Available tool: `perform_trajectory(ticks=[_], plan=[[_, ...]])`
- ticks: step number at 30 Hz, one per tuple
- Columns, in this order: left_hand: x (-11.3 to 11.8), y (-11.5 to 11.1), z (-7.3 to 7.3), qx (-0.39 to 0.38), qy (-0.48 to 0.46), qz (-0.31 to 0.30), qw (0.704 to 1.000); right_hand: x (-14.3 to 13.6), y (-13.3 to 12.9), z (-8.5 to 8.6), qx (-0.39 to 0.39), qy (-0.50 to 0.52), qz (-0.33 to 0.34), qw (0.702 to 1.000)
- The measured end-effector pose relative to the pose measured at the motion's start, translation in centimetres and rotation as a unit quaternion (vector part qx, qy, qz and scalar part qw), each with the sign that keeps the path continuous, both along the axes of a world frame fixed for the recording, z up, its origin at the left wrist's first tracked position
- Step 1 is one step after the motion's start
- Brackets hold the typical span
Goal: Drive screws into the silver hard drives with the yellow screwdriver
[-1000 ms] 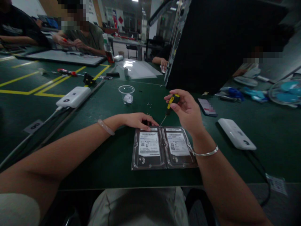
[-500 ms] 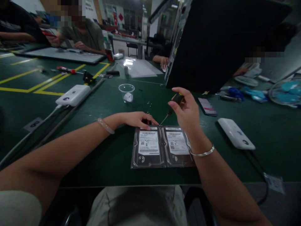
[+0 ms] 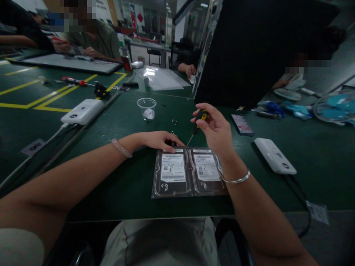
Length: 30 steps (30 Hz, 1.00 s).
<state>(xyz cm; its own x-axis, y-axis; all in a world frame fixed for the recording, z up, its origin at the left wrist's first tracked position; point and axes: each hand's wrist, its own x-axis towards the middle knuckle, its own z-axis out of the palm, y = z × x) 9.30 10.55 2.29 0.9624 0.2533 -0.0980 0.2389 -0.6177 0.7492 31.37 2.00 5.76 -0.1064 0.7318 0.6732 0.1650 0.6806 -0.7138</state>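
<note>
Two hard drives lie side by side on the green table, the left drive (image 3: 172, 170) and the right drive (image 3: 206, 171). My right hand (image 3: 216, 127) is closed round the handle of a black and yellow screwdriver (image 3: 200, 117), whose tip points down at the top edge of the drives, near where they meet. My left hand (image 3: 163, 141) rests on the upper edge of the left drive, fingers apart, its fingertips close to the screwdriver tip. Just beyond it are several small screws (image 3: 174, 121). A clear plastic cup (image 3: 146, 110) with something white inside stands farther back.
White power banks lie at the left (image 3: 82, 111) and right (image 3: 275, 156), with cables. A phone (image 3: 242, 125) is right of my right hand. Behind stands a large black panel (image 3: 238, 55). A red screwdriver (image 3: 74, 81) lies back left. Other people sit across the table.
The screwdriver handle has turned in my right hand and stands a little more upright. The whole view has shifted slightly. My left hand stays on the left drive.
</note>
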Motion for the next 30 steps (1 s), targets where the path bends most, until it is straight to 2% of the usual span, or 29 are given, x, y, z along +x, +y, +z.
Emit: perform_trajectory(ticks=[7, 11, 16, 19, 22, 24, 27, 30], plan=[[-0.1, 0.0, 0.0, 0.005, 0.009, 0.008, 1.000, 0.6, 0.1, -0.2, 0.069, -0.046, -0.127, 0.989], [-0.1, 0.0, 0.0, 0.004, 0.010, 0.012, 1.000, 0.8, 0.2, -0.1, 0.087, -0.060, -0.157, 0.982], [-0.1, -0.1, 0.1, -0.011, 0.008, 0.010, 1.000, 0.8, 0.1, 0.0, 0.038, -0.056, -0.123, 0.990], [-0.1, -0.2, 0.1, -0.008, 0.006, 0.010, 1.000, 0.7, -0.1, 0.4, -0.002, -0.053, -0.052, 0.997], [-0.1, -0.2, 0.0, 0.002, 0.005, 0.010, 1.000, 0.6, -0.3, 0.9, -0.007, -0.023, 0.030, 0.999], [-0.1, -0.2, 0.0, 0.008, 0.004, 0.010, 1.000, 0.6, -0.5, 1.2, -0.009, -0.007, 0.062, 0.998], [-0.1, -0.1, 0.0, 0.007, -0.002, 0.010, 1.000, 0.8, -0.7, 1.5, -0.021, -0.020, 0.049, 0.998], [0.0, -0.1, 0.1, 0.001, -0.005, 0.005, 1.000, 1.2, -0.8, 1.6, 0.009, -0.053, -0.028, 0.998]])
